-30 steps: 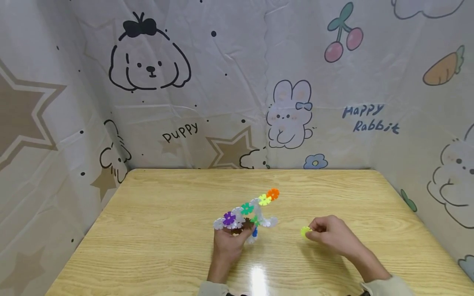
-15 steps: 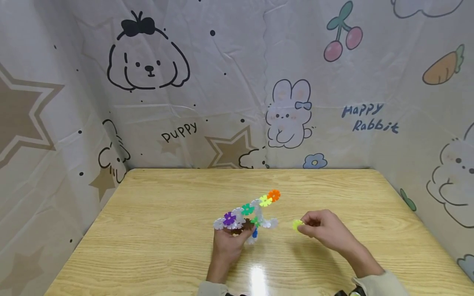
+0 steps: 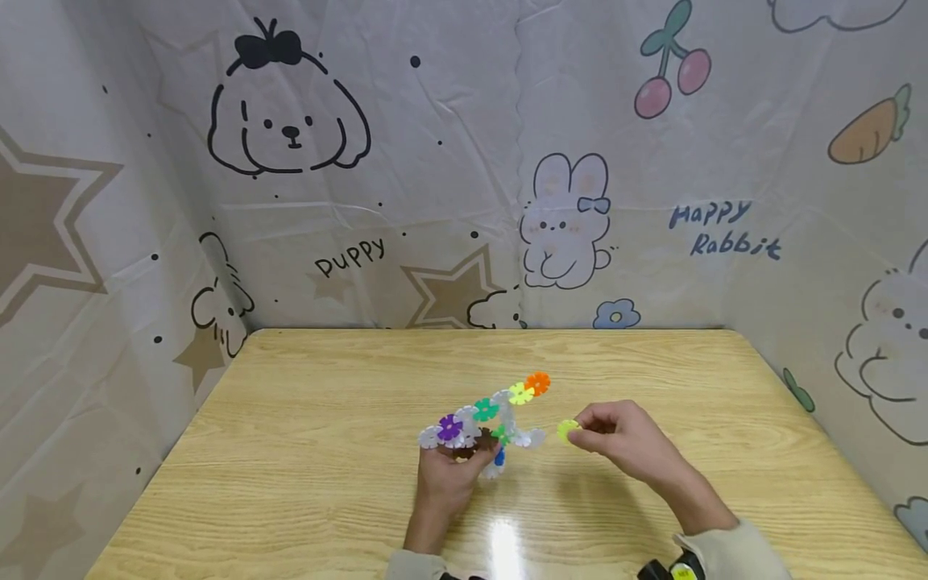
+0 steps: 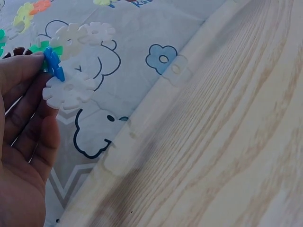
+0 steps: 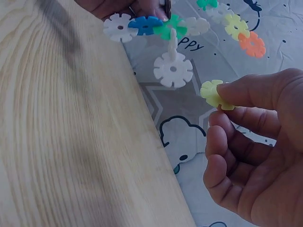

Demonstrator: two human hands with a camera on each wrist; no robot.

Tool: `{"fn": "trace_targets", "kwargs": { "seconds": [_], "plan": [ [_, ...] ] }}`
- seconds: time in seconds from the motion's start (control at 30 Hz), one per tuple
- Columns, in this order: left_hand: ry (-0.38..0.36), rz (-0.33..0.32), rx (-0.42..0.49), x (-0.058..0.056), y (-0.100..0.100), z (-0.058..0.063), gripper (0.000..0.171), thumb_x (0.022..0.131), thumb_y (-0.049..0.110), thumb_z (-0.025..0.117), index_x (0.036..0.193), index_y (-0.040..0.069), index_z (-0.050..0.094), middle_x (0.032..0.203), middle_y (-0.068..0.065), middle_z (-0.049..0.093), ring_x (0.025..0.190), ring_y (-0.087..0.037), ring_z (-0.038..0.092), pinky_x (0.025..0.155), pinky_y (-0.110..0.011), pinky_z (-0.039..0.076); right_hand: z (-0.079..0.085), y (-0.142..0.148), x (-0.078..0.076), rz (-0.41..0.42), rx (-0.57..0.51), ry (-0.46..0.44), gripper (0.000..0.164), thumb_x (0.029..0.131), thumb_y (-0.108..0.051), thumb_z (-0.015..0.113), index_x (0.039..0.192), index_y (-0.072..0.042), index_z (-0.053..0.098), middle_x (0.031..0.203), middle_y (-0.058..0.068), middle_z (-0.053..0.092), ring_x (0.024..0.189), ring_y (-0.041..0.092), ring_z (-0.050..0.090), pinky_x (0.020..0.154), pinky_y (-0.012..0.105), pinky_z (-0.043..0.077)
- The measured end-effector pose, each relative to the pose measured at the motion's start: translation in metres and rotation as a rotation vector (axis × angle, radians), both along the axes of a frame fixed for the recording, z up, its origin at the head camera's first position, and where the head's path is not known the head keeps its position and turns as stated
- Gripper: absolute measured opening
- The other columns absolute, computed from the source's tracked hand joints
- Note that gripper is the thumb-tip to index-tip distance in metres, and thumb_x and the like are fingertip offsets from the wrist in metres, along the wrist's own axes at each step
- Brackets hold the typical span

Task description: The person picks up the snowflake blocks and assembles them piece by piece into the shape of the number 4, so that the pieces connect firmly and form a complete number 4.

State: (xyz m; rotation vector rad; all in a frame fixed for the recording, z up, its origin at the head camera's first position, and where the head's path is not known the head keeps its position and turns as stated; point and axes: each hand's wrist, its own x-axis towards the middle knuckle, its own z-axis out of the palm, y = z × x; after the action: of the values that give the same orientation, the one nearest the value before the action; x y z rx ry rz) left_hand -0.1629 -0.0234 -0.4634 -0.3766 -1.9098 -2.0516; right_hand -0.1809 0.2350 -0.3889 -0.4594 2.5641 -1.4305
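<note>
My left hand (image 3: 448, 482) grips a chain of joined plastic snowflake discs above the table. A purple disc (image 3: 449, 427), a teal disc (image 3: 486, 409) and several white ones run along it, with an orange disc (image 3: 538, 383) at the far end. Below the thumb, a blue disc (image 4: 54, 64) and a white disc (image 4: 68, 89) branch off. Between thumb and index finger my right hand (image 3: 623, 439) pinches a single yellow snowflake disc (image 5: 214, 94). That disc is a short gap to the right of a white disc (image 5: 173, 69) on the chain's side branch.
Both hands are over a wood-grain table (image 3: 326, 387). Behind and beside it hangs a pale printed curtain (image 3: 449, 185) with cartoon animals and stars. A dark wrist device (image 3: 677, 568) shows at the right sleeve.
My right hand has moved left and slightly up with the yellow disc, closer to the chain. The left hand and the chain have stayed nearly still.
</note>
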Motion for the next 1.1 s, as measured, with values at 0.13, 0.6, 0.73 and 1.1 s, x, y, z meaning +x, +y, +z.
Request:
{"fn": "trace_targets", "kwargs": {
  "seconds": [0.13,0.6,0.73,1.1],
  "plan": [
    [0.012,0.0,0.014,-0.001,0.0,-0.001,0.021,0.076,-0.01,0.079,0.095,-0.004,0.071,0.085,-0.02,0.071,0.075,-0.016,0.069,0.066,-0.034,0.057,0.003,-0.006,-0.002,0.007,-0.015,0.01,0.014,0.091,-0.017,0.074,0.09,-0.003,0.072,0.079,0.004,0.061,0.072,0.02,0.051,0.061,0.029,0.043],
    [-0.065,-0.015,0.003,0.002,0.002,0.004,0.022,0.077,-0.009,0.079,0.096,-0.003,0.07,0.087,-0.019,0.072,0.075,-0.014,0.068,0.069,-0.033,0.056,0.01,-0.02,-0.005,0.054,-0.044,0.033,0.011,0.09,-0.017,0.075,0.087,-0.007,0.073,0.078,0.004,0.061,0.07,0.019,0.05,0.06,0.028,0.043],
    [-0.051,-0.038,0.019,0.002,0.003,0.004,0.019,0.077,-0.011,0.078,0.093,-0.007,0.069,0.084,-0.021,0.071,0.075,-0.015,0.069,0.068,-0.03,0.056,0.012,-0.023,-0.005,0.066,-0.046,0.048,0.011,0.09,-0.017,0.075,0.086,-0.008,0.073,0.078,0.004,0.061,0.07,0.02,0.051,0.06,0.029,0.043],
    [-0.073,-0.054,0.012,0.002,0.003,0.004,0.027,0.077,-0.008,0.08,0.1,-0.009,0.068,0.088,-0.017,0.072,0.077,-0.014,0.068,0.07,-0.029,0.055,0.017,-0.032,-0.007,0.091,-0.055,0.075,0.011,0.09,-0.017,0.074,0.086,-0.007,0.073,0.079,0.004,0.062,0.073,0.022,0.052,0.062,0.03,0.045]
  ]
}}
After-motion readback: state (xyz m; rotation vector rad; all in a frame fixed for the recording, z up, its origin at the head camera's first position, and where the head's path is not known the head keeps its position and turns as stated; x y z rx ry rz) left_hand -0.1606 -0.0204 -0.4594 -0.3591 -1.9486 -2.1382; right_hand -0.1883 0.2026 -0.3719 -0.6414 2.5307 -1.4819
